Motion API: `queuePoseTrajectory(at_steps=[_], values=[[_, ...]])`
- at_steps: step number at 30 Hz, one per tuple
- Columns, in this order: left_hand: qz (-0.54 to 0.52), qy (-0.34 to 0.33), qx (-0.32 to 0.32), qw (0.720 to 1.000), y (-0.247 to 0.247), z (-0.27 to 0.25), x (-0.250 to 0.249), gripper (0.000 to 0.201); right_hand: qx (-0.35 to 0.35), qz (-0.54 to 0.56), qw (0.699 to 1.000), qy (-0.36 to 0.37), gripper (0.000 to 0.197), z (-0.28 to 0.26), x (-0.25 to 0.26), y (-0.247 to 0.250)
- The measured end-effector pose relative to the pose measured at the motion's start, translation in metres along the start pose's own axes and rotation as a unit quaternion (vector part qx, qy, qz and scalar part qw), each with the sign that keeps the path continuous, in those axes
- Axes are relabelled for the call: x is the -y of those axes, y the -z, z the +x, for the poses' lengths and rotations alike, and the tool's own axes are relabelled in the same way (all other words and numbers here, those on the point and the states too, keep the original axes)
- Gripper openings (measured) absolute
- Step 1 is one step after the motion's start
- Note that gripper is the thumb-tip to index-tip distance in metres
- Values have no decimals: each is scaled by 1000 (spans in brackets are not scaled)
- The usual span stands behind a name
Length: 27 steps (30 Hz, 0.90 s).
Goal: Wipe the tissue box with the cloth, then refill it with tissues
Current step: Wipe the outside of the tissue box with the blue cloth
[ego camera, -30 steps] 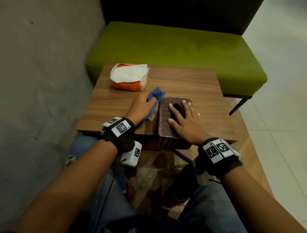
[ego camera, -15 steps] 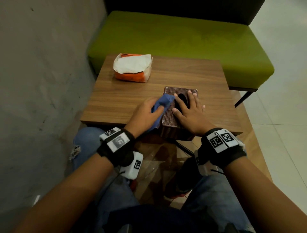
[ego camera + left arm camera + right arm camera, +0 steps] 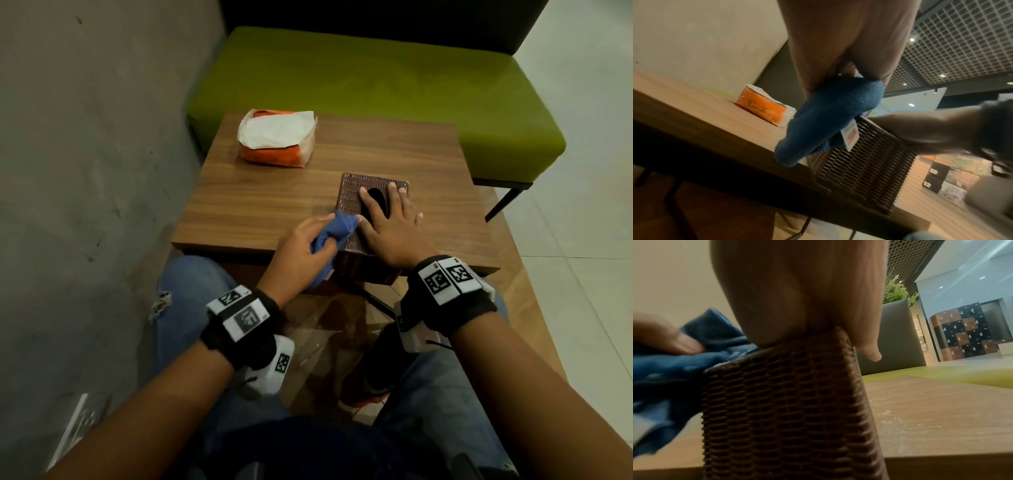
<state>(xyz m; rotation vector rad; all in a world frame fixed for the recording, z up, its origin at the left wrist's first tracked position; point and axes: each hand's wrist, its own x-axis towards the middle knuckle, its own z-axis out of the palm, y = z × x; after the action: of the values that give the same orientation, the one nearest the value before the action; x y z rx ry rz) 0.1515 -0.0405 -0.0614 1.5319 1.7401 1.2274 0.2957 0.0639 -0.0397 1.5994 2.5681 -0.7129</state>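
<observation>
A brown woven tissue box (image 3: 350,192) (image 3: 861,164) (image 3: 789,410) stands at the near edge of the wooden table (image 3: 274,202), with a dark oval slot in its top. My right hand (image 3: 387,219) lies flat on the lid, fingers straight and spread around the slot. My left hand (image 3: 308,240) grips a bunched blue cloth (image 3: 337,228) (image 3: 830,113) (image 3: 684,356) against the box's near left corner. An orange tissue pack (image 3: 275,138) (image 3: 761,108), its white tissues showing on top, lies at the table's far left.
A green bench (image 3: 376,89) with a dark backrest runs behind the table. A grey wall (image 3: 85,154) stands close on the left. My knees in jeans sit under the near table edge, and tiled floor (image 3: 589,240) lies to the right.
My left hand has drawn the cloth from the far left side of the box back toward me to its near left corner. The right hand stays flat on the lid.
</observation>
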Motion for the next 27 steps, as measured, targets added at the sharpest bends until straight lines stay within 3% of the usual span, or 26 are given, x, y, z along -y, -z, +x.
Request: queuePoseTrajectory(at_steps=[4,7,14,17,20,23,25,27], values=[[23,-38,0,999,3,-39,0,42,-6,8,1000,-5,55,-1,2,-1],[33,-35,-10,999,8,-35,2,39,5,2,1000,-12,57,0,8,-2],[70,-11,-1,998,21,-10,4,38,26,-181,983,28,81,-1,1,35],[71,-4,-19,997,25,5,6,37,4,-142,987,75,85,1,-1,31],[74,-4,-44,996,19,6,6,35,-9,-72,996,60,87,2,0,16],[83,-55,-9,995,5,-21,4,38,-26,-89,994,60,82,1,-1,8],[83,-72,0,994,3,-32,6,39,-8,-84,995,62,84,1,-3,13],[64,-42,-23,997,12,-21,11,38,35,-84,994,61,84,3,-8,22]])
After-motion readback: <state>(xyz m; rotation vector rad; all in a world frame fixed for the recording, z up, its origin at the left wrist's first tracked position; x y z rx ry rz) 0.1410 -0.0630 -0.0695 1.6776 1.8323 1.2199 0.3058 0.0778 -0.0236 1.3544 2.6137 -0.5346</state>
